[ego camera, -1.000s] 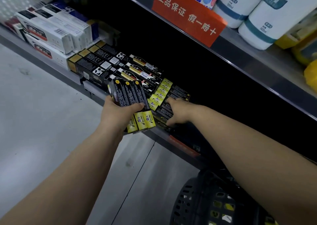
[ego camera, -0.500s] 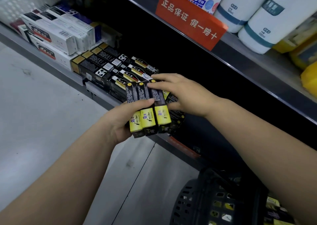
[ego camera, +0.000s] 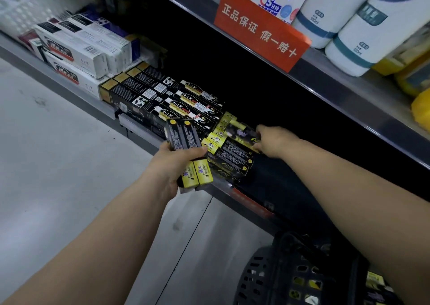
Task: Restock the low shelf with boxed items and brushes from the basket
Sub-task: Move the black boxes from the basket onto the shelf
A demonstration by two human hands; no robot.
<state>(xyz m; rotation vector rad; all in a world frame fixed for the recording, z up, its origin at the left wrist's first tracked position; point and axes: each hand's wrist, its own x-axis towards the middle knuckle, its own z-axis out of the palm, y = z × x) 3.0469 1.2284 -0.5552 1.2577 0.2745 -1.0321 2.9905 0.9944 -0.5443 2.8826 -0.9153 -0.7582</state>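
**A:** How far along is the restock?

**B:** About midway, I'd judge. The left hand (ego camera: pixel 173 166) has its grip closed round two boxes (ego camera: pixel 183 139), black with yellow ends, held just in front of the low shelf (ego camera: pixel 74 90). The right hand (ego camera: pixel 275 141) reaches in over the shelf. Its grip seems to pinch the end of one blurred box (ego camera: pixel 242 131), which lies on top of the stack (ego camera: pixel 230 158) of matching boxes.

**A:** So what's left?

**B:** That box needs settling, then the two in the left grip. More yellow-and-black packs show in the basket (ego camera: pixel 267 269), which stands on the floor (ego camera: pixel 58 165) at lower right. I see no brushes anywhere, so that part looks undone.

**A:** And the shelf itself?

**B:** There's dark bare space to the right of the stack. To its left are rows of black boxes (ego camera: pixel 139 92), then white boxes (ego camera: pixel 76 51). The upper shelf (ego camera: pixel 349 95) carries an orange sign (ego camera: pixel 260 30) and white bottles (ego camera: pixel 363 32). The floor is pale grey.
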